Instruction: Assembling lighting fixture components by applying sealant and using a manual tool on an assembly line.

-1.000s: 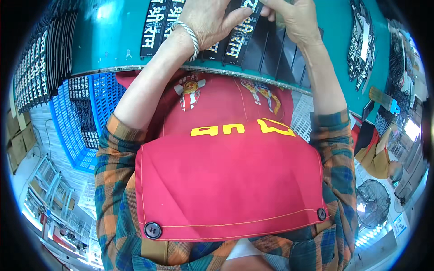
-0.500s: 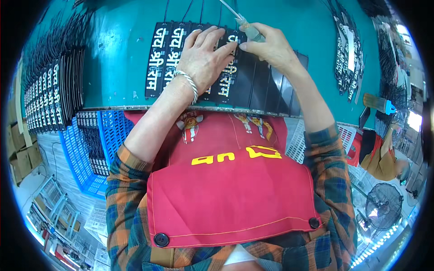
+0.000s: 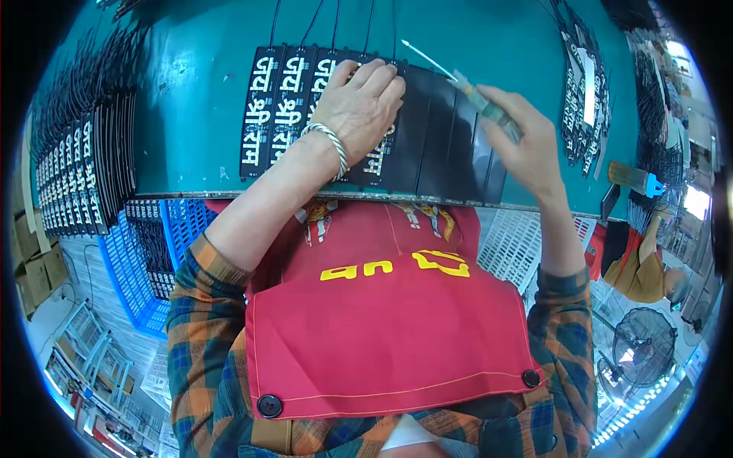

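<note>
The left hand [image 3: 359,107] lies palm down across the black printed strips [image 3: 257,114] on the green tabletop [image 3: 191,130], fingers bent near the strips' far, wired ends; whether its grip pinches one, I cannot tell from here. The right hand [image 3: 528,137] has its grip closed round the handle of a screwdriver [image 3: 475,98], the shaft slanting leftward past the far edge of the plain black panels [image 3: 443,130] beside the printed strips.

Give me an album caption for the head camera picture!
Left hand on black strips, right hand holding a thin-shafted tool, at a green table.
</note>
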Available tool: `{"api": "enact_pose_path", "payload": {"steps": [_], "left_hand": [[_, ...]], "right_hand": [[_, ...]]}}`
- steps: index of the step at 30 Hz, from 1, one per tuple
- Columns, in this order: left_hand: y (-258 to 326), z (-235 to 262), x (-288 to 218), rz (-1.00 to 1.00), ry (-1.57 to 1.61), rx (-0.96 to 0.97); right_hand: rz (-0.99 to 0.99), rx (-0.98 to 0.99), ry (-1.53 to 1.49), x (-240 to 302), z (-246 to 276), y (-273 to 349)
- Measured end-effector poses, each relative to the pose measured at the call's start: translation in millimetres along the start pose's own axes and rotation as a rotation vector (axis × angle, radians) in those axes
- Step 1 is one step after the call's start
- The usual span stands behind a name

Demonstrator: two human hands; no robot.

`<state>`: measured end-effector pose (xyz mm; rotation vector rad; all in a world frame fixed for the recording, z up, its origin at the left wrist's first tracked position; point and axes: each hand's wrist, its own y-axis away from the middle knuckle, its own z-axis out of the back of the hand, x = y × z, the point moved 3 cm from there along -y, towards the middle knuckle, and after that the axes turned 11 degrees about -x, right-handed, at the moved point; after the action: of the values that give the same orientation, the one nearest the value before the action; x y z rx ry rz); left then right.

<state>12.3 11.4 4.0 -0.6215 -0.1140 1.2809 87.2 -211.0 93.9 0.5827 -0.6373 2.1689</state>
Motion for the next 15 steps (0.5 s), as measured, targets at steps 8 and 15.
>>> {"api": "enact_pose_path", "payload": {"steps": [8, 15], "left_hand": [[-1, 3, -1, 0.026, 0.006, -0.042], [-1, 3, -2, -0.001, -0.037, -0.035]], "right_hand": [[0.142, 0.039, 0.071, 7, -10, 7], [0.212, 0.091, 0.241, 25, -4, -7]]}}
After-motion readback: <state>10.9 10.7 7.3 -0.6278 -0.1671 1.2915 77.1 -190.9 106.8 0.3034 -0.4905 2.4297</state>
